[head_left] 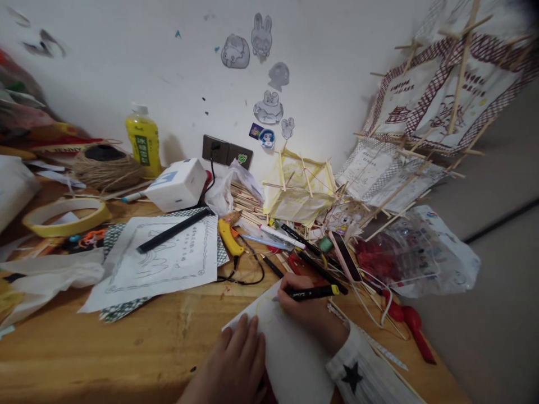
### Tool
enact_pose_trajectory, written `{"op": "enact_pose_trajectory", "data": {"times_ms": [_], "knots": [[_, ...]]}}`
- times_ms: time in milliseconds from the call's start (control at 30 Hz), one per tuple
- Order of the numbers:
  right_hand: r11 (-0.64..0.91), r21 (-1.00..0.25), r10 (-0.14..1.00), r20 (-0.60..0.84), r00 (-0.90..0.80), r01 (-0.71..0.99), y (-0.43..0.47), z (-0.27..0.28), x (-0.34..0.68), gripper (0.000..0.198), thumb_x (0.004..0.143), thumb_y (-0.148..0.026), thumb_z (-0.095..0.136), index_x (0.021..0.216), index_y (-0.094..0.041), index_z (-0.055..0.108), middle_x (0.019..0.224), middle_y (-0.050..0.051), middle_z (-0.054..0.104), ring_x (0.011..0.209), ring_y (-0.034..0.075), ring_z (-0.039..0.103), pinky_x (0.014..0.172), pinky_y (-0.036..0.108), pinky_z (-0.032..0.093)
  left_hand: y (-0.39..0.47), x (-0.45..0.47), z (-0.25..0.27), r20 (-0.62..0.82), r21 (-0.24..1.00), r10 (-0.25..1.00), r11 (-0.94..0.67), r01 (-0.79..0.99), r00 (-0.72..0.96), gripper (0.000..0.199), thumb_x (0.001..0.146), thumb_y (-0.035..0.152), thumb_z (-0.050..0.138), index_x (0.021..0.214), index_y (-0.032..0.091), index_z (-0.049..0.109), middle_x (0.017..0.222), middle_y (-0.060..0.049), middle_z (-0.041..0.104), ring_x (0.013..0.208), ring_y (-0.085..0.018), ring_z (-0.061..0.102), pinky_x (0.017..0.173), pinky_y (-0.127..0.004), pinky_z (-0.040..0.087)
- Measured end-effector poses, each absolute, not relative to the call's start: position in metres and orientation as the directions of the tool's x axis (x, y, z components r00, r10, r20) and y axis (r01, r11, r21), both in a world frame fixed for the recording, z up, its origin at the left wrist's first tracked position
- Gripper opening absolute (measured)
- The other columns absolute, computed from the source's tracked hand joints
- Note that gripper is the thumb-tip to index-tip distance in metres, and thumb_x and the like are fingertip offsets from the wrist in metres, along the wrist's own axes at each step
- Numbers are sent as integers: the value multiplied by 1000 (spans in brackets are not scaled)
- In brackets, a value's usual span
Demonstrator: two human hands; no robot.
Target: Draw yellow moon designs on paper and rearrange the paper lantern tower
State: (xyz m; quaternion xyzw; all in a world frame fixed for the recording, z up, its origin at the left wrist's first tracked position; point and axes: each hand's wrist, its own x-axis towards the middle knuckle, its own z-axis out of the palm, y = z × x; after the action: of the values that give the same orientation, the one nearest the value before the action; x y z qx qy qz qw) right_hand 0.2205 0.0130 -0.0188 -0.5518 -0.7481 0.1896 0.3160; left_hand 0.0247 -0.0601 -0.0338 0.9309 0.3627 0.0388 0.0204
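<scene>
A black marker with a yellow end (318, 292) is gripped in my right hand (301, 306), its tip close to a sheet of white paper (295, 353). Faint yellow lines show on the paper near its upper part. My left hand (236, 359) lies flat with fingers stretched over the paper's left edge. Left of my hands, a sheet with line drawing and writing (168, 264) rests on a green-patterned sheet (130, 308), and a black stick-like object (172, 231) lies across it.
Behind my hands are a yellow glue gun (230, 235), a phone (345, 255) and several loose pens. Stick-and-paper lanterns (298, 191) stand by the wall. At left are yellow tape (67, 216), twine (105, 168), a drink bottle (143, 140) and a white box (177, 184). Red balloons (415, 325) lie right.
</scene>
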Motion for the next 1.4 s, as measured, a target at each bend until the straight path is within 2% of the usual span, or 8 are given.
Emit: {"op": "enact_pose_trajectory", "data": {"times_ms": [233,467,767,967,1133,1400], "knots": [[331,-641,942,262,-208,693,12,-18,220,15,69,-10,48,56,-18,47,56,-5,50,55,10,44,52,22,30,-58,24,-33,37,62,665,-747,662,746,46,91,33,42,129,10,50,134,-22,47,124,-36,42,96,-51,40],[311,-703,950,218,-223,640,14,-20,223,15,65,-8,47,54,-18,46,54,-5,47,54,9,43,51,22,29,-58,24,-36,57,119,679,-733,670,732,50,93,44,37,128,12,52,134,-20,49,125,-36,42,97,-50,40],[343,-710,938,220,-269,615,14,-20,226,16,64,-6,47,54,-18,46,54,-5,49,55,9,42,52,21,30,-56,25,-38,51,78,670,-742,666,740,47,92,37,39,129,10,51,134,-22,47,125,-37,41,96,-53,40],[323,-733,941,183,-285,599,13,-18,225,17,63,-6,48,52,-18,45,52,-6,47,53,9,40,51,21,28,-56,25,-40,77,86,677,-736,672,732,47,92,41,39,127,12,53,132,-20,50,123,-35,44,96,-50,41],[337,-723,939,216,-266,603,13,-19,225,15,66,-7,49,55,-18,47,55,-5,49,56,9,43,52,21,30,-56,24,-40,78,86,674,-738,669,734,50,92,44,38,127,12,54,133,-20,49,123,-36,44,95,-51,42],[293,-740,948,145,-282,606,13,-20,226,16,63,-5,48,53,-18,46,52,-6,48,53,9,42,50,21,28,-54,23,-42,94,93,658,-753,651,747,50,93,46,36,127,14,54,132,-19,51,122,-35,46,95,-50,41]]}}
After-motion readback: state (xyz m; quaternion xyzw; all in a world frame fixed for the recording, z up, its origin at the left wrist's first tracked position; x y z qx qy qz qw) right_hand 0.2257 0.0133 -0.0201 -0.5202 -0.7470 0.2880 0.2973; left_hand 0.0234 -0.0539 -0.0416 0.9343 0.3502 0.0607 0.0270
